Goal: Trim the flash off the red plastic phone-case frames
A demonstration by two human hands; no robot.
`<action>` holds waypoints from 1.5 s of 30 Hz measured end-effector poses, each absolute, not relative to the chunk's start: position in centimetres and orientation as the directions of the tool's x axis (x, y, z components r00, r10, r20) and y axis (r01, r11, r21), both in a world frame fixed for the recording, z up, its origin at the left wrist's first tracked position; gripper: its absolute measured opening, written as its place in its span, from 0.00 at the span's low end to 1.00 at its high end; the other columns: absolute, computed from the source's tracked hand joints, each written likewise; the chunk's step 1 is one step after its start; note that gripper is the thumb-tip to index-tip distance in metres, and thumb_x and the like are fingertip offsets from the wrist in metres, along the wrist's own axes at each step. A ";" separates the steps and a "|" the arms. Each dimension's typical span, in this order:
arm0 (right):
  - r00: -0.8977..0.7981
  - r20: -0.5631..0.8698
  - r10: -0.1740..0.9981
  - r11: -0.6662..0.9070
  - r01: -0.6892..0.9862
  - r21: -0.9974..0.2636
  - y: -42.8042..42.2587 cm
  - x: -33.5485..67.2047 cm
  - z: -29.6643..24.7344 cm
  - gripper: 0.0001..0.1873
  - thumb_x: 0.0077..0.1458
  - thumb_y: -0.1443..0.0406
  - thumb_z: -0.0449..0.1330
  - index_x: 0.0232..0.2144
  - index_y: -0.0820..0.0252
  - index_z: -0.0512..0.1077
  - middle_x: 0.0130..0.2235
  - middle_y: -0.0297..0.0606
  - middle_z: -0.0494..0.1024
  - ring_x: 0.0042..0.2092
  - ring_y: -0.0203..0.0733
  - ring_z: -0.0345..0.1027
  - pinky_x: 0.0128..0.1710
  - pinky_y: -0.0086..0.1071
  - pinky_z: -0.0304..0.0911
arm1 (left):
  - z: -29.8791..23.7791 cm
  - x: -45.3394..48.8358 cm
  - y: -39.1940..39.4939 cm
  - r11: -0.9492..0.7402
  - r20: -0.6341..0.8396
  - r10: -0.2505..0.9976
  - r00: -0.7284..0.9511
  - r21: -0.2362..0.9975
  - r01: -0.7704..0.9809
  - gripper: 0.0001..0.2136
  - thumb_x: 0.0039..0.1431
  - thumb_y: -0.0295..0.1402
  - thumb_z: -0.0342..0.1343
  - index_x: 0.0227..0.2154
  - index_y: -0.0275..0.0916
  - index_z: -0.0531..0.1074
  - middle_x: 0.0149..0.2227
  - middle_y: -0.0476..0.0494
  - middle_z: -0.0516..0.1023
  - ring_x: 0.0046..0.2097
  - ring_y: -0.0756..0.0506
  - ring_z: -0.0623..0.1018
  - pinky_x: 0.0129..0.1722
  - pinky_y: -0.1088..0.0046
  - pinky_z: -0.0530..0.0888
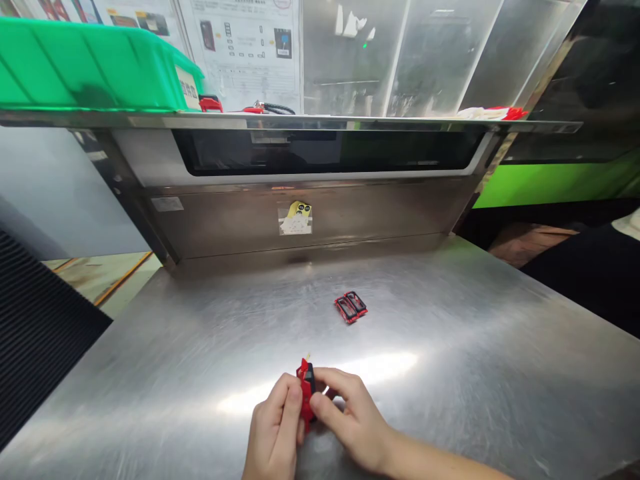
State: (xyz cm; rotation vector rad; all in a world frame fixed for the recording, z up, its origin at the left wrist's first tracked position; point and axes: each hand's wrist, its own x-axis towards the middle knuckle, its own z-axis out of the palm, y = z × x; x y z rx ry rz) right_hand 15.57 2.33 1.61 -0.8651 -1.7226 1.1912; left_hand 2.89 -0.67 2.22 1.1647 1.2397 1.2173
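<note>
Brushed stainless steel makes up the worktop (480,373) around both hands, and a steel back panel (380,210) rises beyond them to a shelf (350,123). Between the hands, just above the near part of the worktop, is a small red-and-black plastic part (306,395), held on edge. The left hand (274,427) pinches its red side between thumb and curled fingers; the right hand (356,419) is closed to a narrow gap, thumb and index finger on the black side.

Handling of this part looks partway through: red and black portions sit against each other, and a pale sliver pokes out at the far end, but whether they are fully seated cannot be told. Ahead of the hands and slightly right, a pair of black rectangular frames (351,307) with red edging lies flat on the steel, touched by neither hand; judging by that, any handling of these is not under way.

Far ahead and left of the hands, a green plastic bin (90,73) stands on the shelf, its contents hidden by its wall. Straight ahead, a clear plastic pouch (295,219) on the back panel holds a yellow, phone-like piece and something white.
</note>
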 end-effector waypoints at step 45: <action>-0.524 -0.331 0.785 -0.591 -0.471 -0.655 3.5 14.5 -0.7 0.25 0.45 0.48 0.65 0.26 0.66 0.69 0.20 0.35 0.72 0.16 0.28 0.62 0.14 0.17 0.57 | 0.9 2.4 1.6 0.568 -0.501 0.818 0.282 0.626 -0.535 0.24 0.32 0.55 0.65 0.19 0.38 0.67 0.08 0.59 0.59 0.10 0.61 0.52 0.10 0.87 0.48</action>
